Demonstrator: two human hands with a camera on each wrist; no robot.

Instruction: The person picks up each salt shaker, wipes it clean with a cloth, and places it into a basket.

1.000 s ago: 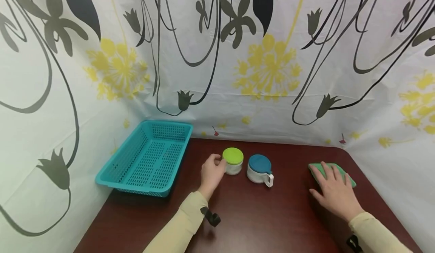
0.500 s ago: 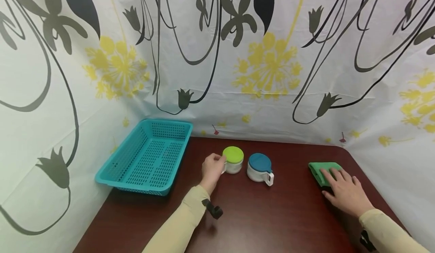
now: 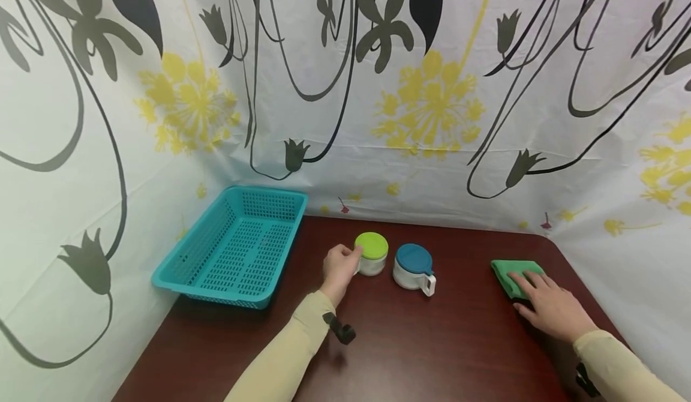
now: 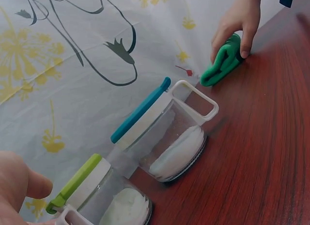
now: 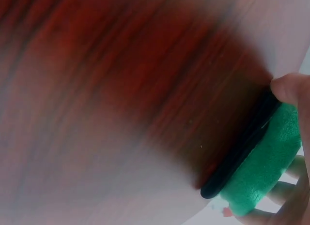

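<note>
Lime-lidded, the clear jar (image 3: 372, 253) stands upright on the desk (image 3: 415, 348), just right of the left hand (image 3: 340, 271), much the nearer of the hands, and well apart from the right hand (image 3: 558, 309). Its white handle (image 4: 65, 213) points toward the left hand, whose bent fingers are at it; whether they pinch it, I cannot tell. Beyond, a blue-lidded jar (image 3: 412, 267) turns its handle rightward. The right hand grips a folded green cloth (image 3: 508, 273) between thumb and fingers.

Head view facing forward-down, wrist views close, cloth (image 3: 509, 271) shared
</note>
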